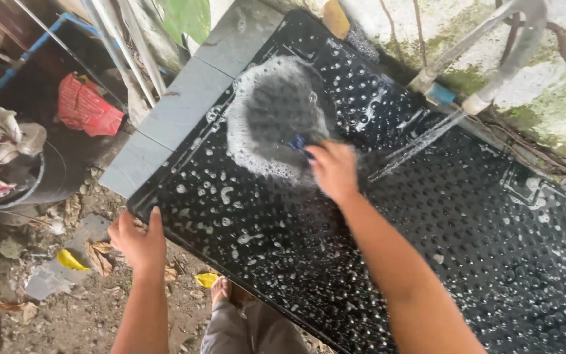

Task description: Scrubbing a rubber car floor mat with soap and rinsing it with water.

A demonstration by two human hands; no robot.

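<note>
A large black studded rubber mat [427, 223] lies tilted across a grey tiled ledge [185, 105], wet and dotted with soap bubbles. My right hand [333, 169] presses a small blue scrubber [298, 142] onto the mat, at the edge of a round patch of white foam [273, 118]. My left hand [140, 241] grips the mat's near left corner, thumb on top. A stream of water [420, 141] falls onto the mat from a grey hose [492, 65] at the upper right.
A mossy white wall [551, 111] stands behind the mat. On the left are a dark bucket [40, 183], rags, a red bag [86, 105] and blue pipes. Dirt ground with dry leaves lies below, with my foot [221, 288] showing.
</note>
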